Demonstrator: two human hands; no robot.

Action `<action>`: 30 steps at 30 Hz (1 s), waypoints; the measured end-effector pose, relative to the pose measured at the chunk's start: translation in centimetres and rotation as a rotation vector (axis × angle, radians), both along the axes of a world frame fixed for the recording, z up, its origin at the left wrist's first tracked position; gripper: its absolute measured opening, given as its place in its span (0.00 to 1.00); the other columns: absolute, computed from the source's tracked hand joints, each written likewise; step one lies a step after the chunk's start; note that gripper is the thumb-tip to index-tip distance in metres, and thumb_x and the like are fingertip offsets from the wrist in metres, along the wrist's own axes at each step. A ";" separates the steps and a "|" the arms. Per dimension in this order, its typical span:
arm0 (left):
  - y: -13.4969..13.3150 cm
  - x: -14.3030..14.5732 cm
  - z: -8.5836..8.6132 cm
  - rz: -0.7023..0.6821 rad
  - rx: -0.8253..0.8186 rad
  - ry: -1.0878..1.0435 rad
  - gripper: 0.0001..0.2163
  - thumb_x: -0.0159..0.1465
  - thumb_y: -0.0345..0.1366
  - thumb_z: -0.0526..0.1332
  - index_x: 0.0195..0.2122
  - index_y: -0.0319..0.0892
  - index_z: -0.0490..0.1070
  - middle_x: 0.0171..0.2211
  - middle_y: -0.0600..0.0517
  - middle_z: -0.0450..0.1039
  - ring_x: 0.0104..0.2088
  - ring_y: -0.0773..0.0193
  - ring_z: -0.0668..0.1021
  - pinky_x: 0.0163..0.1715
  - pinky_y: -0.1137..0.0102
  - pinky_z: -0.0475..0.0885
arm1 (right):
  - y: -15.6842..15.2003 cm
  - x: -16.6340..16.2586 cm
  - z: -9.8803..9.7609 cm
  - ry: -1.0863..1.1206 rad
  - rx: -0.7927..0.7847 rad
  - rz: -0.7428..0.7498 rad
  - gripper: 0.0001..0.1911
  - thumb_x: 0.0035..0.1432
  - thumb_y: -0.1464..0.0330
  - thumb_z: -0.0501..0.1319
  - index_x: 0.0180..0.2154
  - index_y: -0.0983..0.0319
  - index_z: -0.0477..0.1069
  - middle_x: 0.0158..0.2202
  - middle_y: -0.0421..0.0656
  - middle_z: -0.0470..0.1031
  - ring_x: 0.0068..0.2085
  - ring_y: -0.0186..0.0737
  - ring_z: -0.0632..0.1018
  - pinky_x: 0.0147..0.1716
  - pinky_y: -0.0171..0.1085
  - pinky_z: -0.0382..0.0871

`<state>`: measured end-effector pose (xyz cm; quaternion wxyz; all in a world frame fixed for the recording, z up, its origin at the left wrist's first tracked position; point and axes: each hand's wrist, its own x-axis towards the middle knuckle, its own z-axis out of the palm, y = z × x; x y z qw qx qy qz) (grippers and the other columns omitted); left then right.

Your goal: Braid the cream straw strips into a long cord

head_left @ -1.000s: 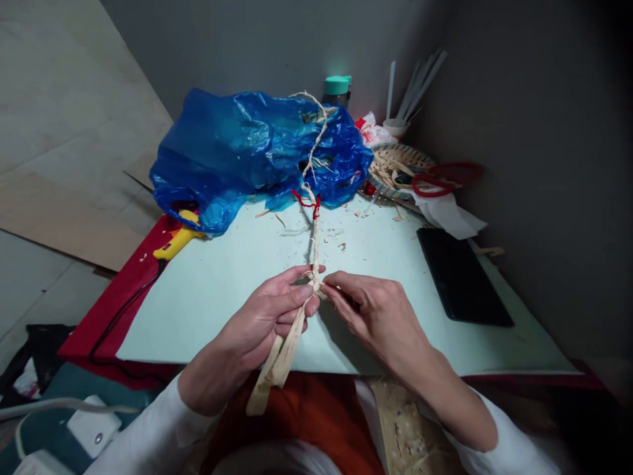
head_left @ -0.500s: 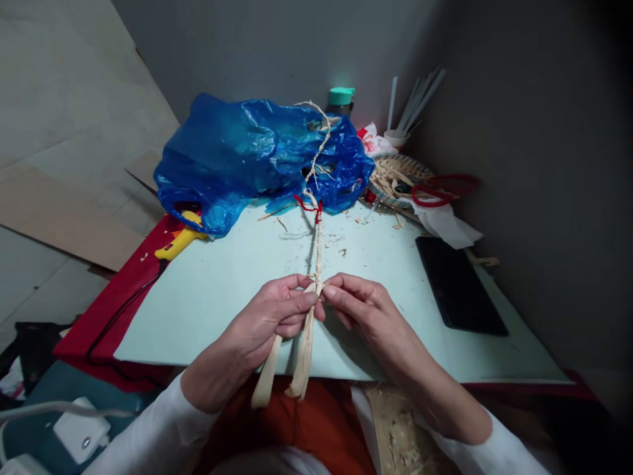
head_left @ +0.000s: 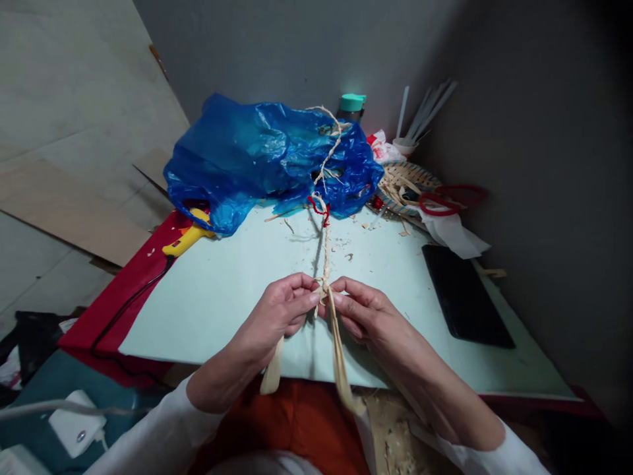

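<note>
A pale braided cord (head_left: 326, 254) of dried plant strips runs away from me, with red string (head_left: 321, 210) tied round its far part. Both hands meet at the near end of the braid. There my left hand (head_left: 291, 303) pinches one strip (head_left: 271, 373), whose tail hangs below the palm. My right hand (head_left: 361, 307) pinches another strip (head_left: 339, 349), which hangs down past the table edge. Beyond the red string, the cord's thin twisted end (head_left: 331, 148) lies over a blue plastic bag (head_left: 237, 158).
At the right lies a black tablet-like slab (head_left: 467, 297). Behind it are red-handled scissors (head_left: 435, 201), white tissue (head_left: 457, 234) and a woven basket (head_left: 410, 175) of strips. A yellow corded tool (head_left: 188, 241) rests at the left. A green-lidded bottle (head_left: 352, 104) stands at the back.
The longer hanging strip has swung from the left hand's side to the right hand, crossing at the braid's end. The view has shifted slightly, while both hands stay together at the braid.
</note>
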<state>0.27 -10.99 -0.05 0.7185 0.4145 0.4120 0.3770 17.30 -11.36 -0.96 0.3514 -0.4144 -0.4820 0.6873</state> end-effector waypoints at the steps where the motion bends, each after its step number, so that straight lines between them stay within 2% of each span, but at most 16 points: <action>1: -0.1 0.2 0.0 0.026 0.019 0.031 0.08 0.63 0.37 0.62 0.38 0.38 0.67 0.26 0.56 0.67 0.17 0.80 0.53 0.15 0.77 0.43 | -0.1 -0.1 -0.1 -0.019 0.017 -0.008 0.12 0.64 0.60 0.57 0.34 0.61 0.69 0.16 0.31 0.53 0.19 0.28 0.51 0.18 0.33 0.41; 6: -0.9 0.9 0.1 0.131 0.129 0.198 0.08 0.63 0.38 0.61 0.37 0.38 0.69 0.26 0.57 0.67 0.18 0.78 0.59 0.17 0.78 0.53 | -0.7 -0.6 -0.1 -0.108 0.107 -0.092 0.14 0.64 0.57 0.56 0.33 0.60 0.67 0.18 0.32 0.56 0.21 0.28 0.56 0.21 0.30 0.48; 9: -1.3 1.0 -0.2 0.147 0.206 0.272 0.08 0.64 0.39 0.59 0.40 0.39 0.70 0.28 0.55 0.69 0.25 0.73 0.68 0.26 0.77 0.62 | -1.0 -0.8 0.2 -0.152 0.167 -0.126 0.14 0.64 0.57 0.54 0.32 0.60 0.65 0.21 0.34 0.59 0.24 0.30 0.60 0.24 0.31 0.54; 11: -1.6 1.0 -0.5 0.149 0.260 0.322 0.08 0.65 0.39 0.58 0.40 0.40 0.70 0.30 0.54 0.70 0.31 0.69 0.72 0.32 0.74 0.66 | -1.2 -0.9 0.4 -0.256 0.253 -0.142 0.14 0.65 0.58 0.52 0.31 0.60 0.64 0.23 0.36 0.62 0.26 0.32 0.63 0.26 0.31 0.55; 14: -2.0 1.1 -0.6 0.167 0.324 0.370 0.08 0.67 0.39 0.56 0.39 0.41 0.70 0.30 0.55 0.70 0.32 0.68 0.72 0.36 0.73 0.66 | -1.5 -1.0 0.5 -0.525 0.423 -0.170 0.13 0.63 0.60 0.52 0.29 0.60 0.61 0.22 0.36 0.63 0.23 0.32 0.61 0.25 0.32 0.52; 17: -2.3 1.3 -0.4 0.186 0.340 0.366 0.08 0.66 0.40 0.57 0.38 0.42 0.70 0.30 0.55 0.71 0.33 0.68 0.72 0.36 0.73 0.66 | -1.8 -1.3 0.4 -0.725 0.512 -0.198 0.13 0.60 0.61 0.52 0.26 0.58 0.55 0.19 0.34 0.57 0.20 0.31 0.56 0.23 0.33 0.48; 20: -2.2 1.6 0.0 0.210 0.337 0.367 0.06 0.64 0.38 0.59 0.36 0.41 0.71 0.32 0.54 0.73 0.34 0.66 0.73 0.36 0.73 0.67 | -1.9 -1.5 0.3 -0.766 0.546 -0.205 0.12 0.60 0.62 0.51 0.26 0.58 0.52 0.18 0.34 0.55 0.20 0.32 0.53 0.22 0.34 0.47; 23: -2.0 1.8 -0.1 0.225 0.329 0.377 0.05 0.63 0.36 0.59 0.36 0.41 0.71 0.32 0.53 0.73 0.34 0.66 0.74 0.36 0.73 0.67 | -1.7 -1.5 0.1 -0.714 0.549 -0.196 0.12 0.60 0.63 0.51 0.26 0.57 0.52 0.18 0.34 0.57 0.20 0.32 0.56 0.22 0.33 0.49; 27: -2.0 1.7 -0.5 0.206 0.310 0.362 0.06 0.64 0.37 0.59 0.36 0.41 0.71 0.32 0.53 0.74 0.34 0.65 0.74 0.36 0.72 0.68 | -1.4 -1.3 -0.3 -0.708 0.558 -0.201 0.12 0.62 0.65 0.51 0.26 0.58 0.55 0.20 0.36 0.63 0.20 0.32 0.60 0.23 0.33 0.51; 30: -2.2 1.6 -0.2 0.212 0.314 0.372 0.07 0.64 0.38 0.59 0.36 0.41 0.71 0.31 0.53 0.72 0.33 0.65 0.73 0.36 0.72 0.67 | -1.8 -1.5 0.0 -0.823 0.597 -0.186 0.10 0.63 0.65 0.50 0.28 0.58 0.59 0.19 0.37 0.63 0.18 0.33 0.59 0.22 0.34 0.48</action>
